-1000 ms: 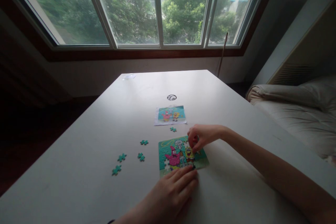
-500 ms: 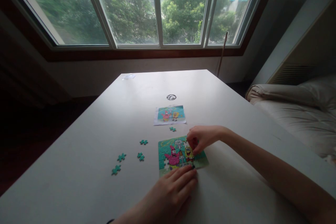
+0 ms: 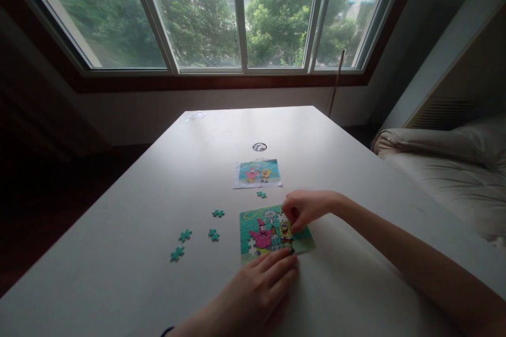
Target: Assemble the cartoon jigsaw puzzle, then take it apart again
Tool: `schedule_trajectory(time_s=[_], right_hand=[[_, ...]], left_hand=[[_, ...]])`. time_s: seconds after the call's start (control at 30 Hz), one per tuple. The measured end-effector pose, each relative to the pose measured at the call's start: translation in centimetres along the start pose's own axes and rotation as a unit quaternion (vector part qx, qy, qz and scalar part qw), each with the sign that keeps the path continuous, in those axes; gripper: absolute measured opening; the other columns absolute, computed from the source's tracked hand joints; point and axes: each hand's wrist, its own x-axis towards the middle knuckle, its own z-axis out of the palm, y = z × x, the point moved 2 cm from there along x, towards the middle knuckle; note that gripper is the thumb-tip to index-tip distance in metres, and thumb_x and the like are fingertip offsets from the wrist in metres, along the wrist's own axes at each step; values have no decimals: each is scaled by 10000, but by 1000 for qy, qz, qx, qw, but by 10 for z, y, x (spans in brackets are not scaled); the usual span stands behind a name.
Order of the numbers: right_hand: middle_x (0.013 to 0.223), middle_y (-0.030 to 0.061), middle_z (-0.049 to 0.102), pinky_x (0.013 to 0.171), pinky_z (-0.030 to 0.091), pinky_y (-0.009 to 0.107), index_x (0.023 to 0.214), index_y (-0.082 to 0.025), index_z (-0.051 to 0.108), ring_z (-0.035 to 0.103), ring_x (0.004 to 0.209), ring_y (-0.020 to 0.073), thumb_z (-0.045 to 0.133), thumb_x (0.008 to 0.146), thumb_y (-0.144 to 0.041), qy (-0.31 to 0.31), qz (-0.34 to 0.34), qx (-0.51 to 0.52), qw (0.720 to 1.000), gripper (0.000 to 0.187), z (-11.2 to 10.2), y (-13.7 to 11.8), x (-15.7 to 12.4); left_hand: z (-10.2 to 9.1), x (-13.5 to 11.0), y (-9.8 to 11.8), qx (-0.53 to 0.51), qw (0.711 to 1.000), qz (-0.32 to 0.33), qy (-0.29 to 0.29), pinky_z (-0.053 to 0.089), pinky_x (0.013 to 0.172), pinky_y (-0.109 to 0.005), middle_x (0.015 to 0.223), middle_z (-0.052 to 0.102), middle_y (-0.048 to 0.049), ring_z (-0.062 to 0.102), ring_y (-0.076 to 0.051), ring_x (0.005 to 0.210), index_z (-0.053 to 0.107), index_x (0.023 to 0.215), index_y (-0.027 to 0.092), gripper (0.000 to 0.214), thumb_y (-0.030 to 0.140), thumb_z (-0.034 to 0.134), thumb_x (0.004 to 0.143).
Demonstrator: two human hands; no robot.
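A mostly assembled cartoon jigsaw puzzle (image 3: 261, 234) lies on the white table in front of me, with gaps in its left side and near its top right. My left hand (image 3: 264, 285) rests on its near edge, fingers stretched out and lying flat. Over the puzzle's right part, my right hand (image 3: 303, 208) is closed, thumb and fingers pinched together against the surface. Whatever sits between those fingertips is hidden. Green loose puzzle pieces (image 3: 214, 235) are scattered to the left, and another loose piece (image 3: 261, 195) lies just beyond the puzzle's top edge.
Behind the puzzle is a printed picture sheet (image 3: 259, 172) with the same cartoon scene. Farther back come a round dark-and-white mark (image 3: 260, 147) and a clear plastic scrap (image 3: 195, 116) at the table's far left corner. A padded sofa (image 3: 446, 168) stands to the right.
The view has shifted very slightly. Both hands and the puzzle stay in the same places relative to one another.
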Motion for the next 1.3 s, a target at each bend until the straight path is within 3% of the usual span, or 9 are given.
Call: schedule_trajectory(time_s=[0.27, 0.4, 0.53, 0.63, 0.73, 0.83, 1.07, 1.2, 1.3], right_hand=[[513, -62, 388, 435, 255, 176, 571, -132, 490, 333, 491, 56, 585, 727, -466, 52, -10, 64, 997, 381, -1, 9, 4], [542, -54, 387, 455, 284, 186, 616, -136, 491, 335, 507, 64, 493, 806, -460, 235, 12, 132, 963, 376, 0, 21, 15], [799, 45, 576, 655, 430, 259, 858, -144, 588, 508, 730, 138, 492, 837, -329, 401, -7, 49, 915, 209, 7, 21, 20], [1107, 94, 564, 880, 400, 359, 1086, -197, 560, 479, 1028, 201, 516, 833, -319, 380, -84, -55, 920, 285, 14, 14, 22], [1243, 78, 508, 965, 343, 396, 1167, -225, 522, 415, 1153, 219, 528, 827, -359, 328, -127, -109, 930, 365, 18, 8, 23], [1185, 74, 561, 960, 360, 362, 1060, -204, 582, 452, 1133, 198, 512, 842, -340, 327, -133, -92, 931, 267, 18, 9, 24], [858, 55, 645, 802, 440, 304, 775, -183, 600, 556, 865, 168, 536, 826, -256, 419, -83, -36, 903, 110, 16, 20, 24], [835, 59, 630, 805, 408, 348, 780, -186, 614, 522, 863, 197, 610, 774, -272, 487, -16, -69, 870, 86, 15, 24, 21], [918, 63, 620, 823, 389, 364, 829, -201, 638, 499, 912, 209, 654, 735, -317, 468, -3, -94, 879, 150, 15, 25, 23]], left_hand=[[1, 0, 0, 7, 1000, -4, -13, 393, 993, -355, 1271, 503, -99, 418, -230, 1203, 462, 1189, 109, 381, 99, 425, 810], [0, 0, 0, 1, 1000, -6, -14, 390, 995, -352, 1269, 506, -95, 421, -227, 1201, 464, 1189, 108, 371, 105, 422, 820], [0, -1, 0, -5, 1000, -7, -16, 394, 988, -366, 1274, 499, -104, 417, -236, 1203, 445, 1212, 111, 390, 110, 425, 823], [2, -2, -1, -9, 1000, -10, -24, 384, 993, -372, 1287, 486, -102, 408, -243, 1209, 439, 1220, 108, 395, 113, 420, 825], [3, -3, -1, -16, 1000, -10, -16, 378, 998, -375, 1287, 486, -101, 406, -240, 1209, 438, 1218, 108, 403, 109, 429, 815], [5, -4, -1, -14, 1000, -9, -21, 368, 1006, -372, 1300, 472, -100, 392, -239, 1219, 434, 1220, 103, 409, 103, 430, 811], [3, -3, -1, -8, 999, -12, -32, 363, 1012, -368, 1310, 462, -92, 383, -238, 1225, 431, 1218, 105, 389, 115, 430, 829], [1, -2, -1, -16, 1000, -11, -19, 381, 1000, -363, 1288, 484, -96, 402, -233, 1213, 441, 1200, 111, 374, 108, 436, 825], [2, -2, -1, -20, 1000, -10, -10, 394, 988, -369, 1270, 500, -101, 413, -234, 1206, 441, 1198, 116, 379, 109, 438, 820]])
